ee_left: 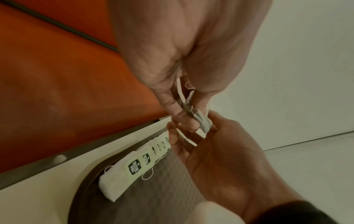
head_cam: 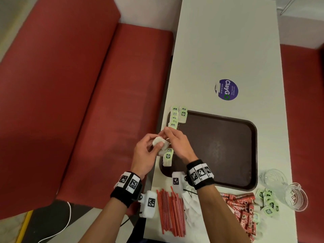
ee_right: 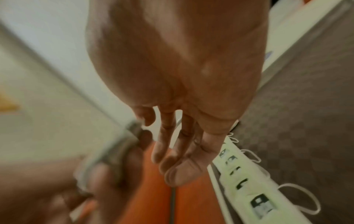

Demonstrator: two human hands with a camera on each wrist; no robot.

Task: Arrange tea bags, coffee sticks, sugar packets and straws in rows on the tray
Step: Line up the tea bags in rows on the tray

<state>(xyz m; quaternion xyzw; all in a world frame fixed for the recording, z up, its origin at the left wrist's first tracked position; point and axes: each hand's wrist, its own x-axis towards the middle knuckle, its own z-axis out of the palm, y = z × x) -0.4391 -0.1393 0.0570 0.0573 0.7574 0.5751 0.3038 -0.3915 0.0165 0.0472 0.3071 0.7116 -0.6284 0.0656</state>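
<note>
A dark brown tray lies on the white table. A row of green-tagged tea bags runs along the tray's left edge, with two more nearer me. My left hand grips a small bundle of tea bags above the tray's left rim; in the left wrist view its fingers pinch the bundle. My right hand reaches onto the bundle with mostly straight fingers, thumb apart, and nothing pinched. The row on the tray also shows in both wrist views.
Near the table's front edge lie red straws, white packets, red coffee sticks and loose tea bags. Two glass cups stand at the right. A red bench runs along the left. A purple sticker lies beyond the tray.
</note>
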